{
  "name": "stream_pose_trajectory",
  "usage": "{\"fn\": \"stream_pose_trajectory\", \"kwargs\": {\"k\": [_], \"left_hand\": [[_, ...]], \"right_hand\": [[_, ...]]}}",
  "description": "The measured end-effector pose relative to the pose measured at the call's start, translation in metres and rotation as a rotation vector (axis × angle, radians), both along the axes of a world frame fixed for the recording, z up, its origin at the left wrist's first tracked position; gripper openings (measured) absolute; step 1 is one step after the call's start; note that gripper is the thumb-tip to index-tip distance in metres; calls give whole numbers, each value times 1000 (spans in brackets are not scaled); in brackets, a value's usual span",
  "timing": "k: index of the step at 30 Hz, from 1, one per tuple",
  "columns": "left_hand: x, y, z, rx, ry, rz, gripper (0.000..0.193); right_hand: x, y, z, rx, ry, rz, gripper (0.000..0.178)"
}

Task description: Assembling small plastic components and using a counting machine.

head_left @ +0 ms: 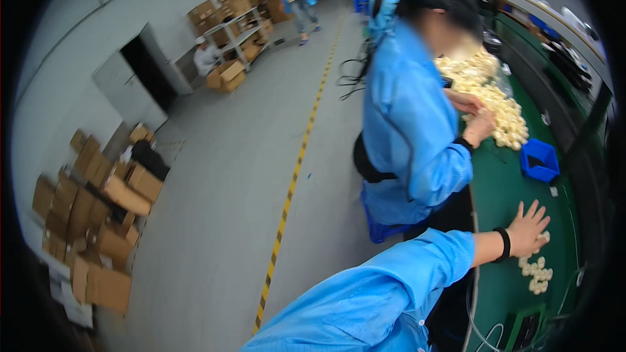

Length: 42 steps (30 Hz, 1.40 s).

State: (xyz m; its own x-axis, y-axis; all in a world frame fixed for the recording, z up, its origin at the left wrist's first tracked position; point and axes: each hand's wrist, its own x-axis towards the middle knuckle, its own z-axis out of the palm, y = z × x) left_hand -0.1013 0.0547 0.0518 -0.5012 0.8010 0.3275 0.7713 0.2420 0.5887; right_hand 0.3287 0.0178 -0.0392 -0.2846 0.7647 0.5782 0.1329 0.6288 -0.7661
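Note:
My left hand (527,231), in a blue sleeve with a black band at the wrist, reaches over the green tabletop (492,287). Its fingers are spread and the palm faces down. Under and beside it lie several small, rounded cream-coloured pieces (538,275); whether the palm touches them I cannot tell. The hand grips nothing that I can see. My right hand is outside the picture.
A co-worker in a blue jacket (411,117) stands close by, both hands at a large heap of cream pieces (495,101). A blue bin (540,161) sits on the bench. Nearer is a green-framed dark object (525,327) with cables. Cardboard boxes (107,290) stack along the left wall.

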Motion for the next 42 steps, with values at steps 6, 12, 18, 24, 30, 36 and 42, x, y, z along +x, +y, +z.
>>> {"fn": "stream_pose_trajectory", "kwargs": {"k": [6, 12, 18, 24, 30, 36, 42], "left_hand": [[40, -58, -65, 405, 99, 137, 37], [43, -73, -72, 567, -18, 145, 16], [48, -59, -83, 618, 37, 122, 17], [40, -47, -95, 566, -22, 42, 21], [40, -42, -107, 537, -7, 48, 23], [41, -51, -103, 489, -28, 2, 25], [46, -77, -63, 472, 43, 55, 21]], "right_hand": [[-45, -9, -1, -2, 35, 256, 26], [-73, -15, -4, -18, 29, 339, 27], [-91, -17, -7, -45, 22, 425, 27], [-108, -10, -8, -81, -19, 525, 28], [-121, 0, -15, -127, -46, 589, 28], [-122, 4, -20, -161, -64, 605, 29], [-94, -17, -19, -119, -31, 444, 29]]}}
